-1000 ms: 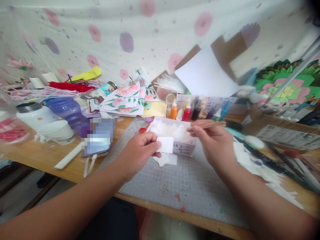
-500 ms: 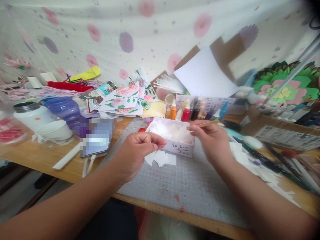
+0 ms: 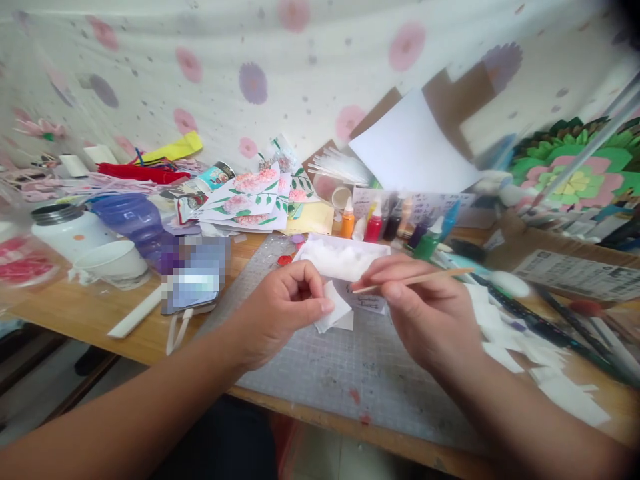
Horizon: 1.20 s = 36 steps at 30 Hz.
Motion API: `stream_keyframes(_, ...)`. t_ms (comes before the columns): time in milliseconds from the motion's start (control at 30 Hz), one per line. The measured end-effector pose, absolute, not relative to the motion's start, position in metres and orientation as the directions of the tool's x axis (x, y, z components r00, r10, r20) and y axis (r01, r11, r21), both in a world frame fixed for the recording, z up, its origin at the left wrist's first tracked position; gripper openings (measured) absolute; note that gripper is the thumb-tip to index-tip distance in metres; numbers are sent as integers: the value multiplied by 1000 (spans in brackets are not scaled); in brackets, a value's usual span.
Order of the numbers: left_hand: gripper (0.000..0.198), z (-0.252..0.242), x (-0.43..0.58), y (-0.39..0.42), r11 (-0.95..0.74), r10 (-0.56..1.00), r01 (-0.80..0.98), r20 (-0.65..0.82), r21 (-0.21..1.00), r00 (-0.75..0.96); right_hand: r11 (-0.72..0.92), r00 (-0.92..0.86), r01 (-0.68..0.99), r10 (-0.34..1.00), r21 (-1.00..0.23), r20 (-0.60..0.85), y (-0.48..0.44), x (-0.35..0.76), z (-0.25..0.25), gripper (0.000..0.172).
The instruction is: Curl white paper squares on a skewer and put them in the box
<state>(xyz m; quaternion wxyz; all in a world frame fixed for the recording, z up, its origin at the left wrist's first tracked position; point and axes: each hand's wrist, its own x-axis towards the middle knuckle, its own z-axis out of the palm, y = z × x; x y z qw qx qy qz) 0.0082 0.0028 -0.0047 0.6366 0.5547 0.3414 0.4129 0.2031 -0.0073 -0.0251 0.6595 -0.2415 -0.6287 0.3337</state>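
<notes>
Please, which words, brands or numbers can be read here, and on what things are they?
None can be read with certainty.
White box: handwriting, too blurred.
White card behind the bottles: handwriting, too small.
Cardboard box label: print, too blurred.
Can: print, too small.
Phone: screen pixelated.

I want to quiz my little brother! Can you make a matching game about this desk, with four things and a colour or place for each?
1. stick
2. box
3. mat
4. big flower

A. grey
B. green and pink
C. in the right hand
D. holds fluffy white stuff

Pairs: 1-C, 2-D, 3-A, 4-B
</notes>
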Motion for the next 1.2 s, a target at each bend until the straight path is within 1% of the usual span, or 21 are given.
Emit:
stream_keyframes(100,25,-6,9,2,61,899,-174,22,983,438,637,-28,-169,760,-752,649,-9,203,-25,8)
stream_keyframes(200,30,-6,9,2,61,890,-181,28,982,454,632,-83,-184,753,-752,653,-11,203,-23,10)
stream_keyframes(400,24,-6,8,4,67,870,-205,44,976,490,696,-139,-122,694,-708,706,-14,204,-17,14)
stream_keyframes(567,23,-6,8,4,79,869,-190,26,979,495,707,-190,-104,677,-700,711,-16,205,-15,17)
stream_keyframes(933,24,-5,8,3,78,867,-155,10,985,498,740,-224,-38,648,-671,728,-17,204,-10,15)
stream_keyframes(1200,24,-5,8,2,81,868,-130,-6,988,496,745,-236,-25,644,-667,728,-17,204,-8,14)
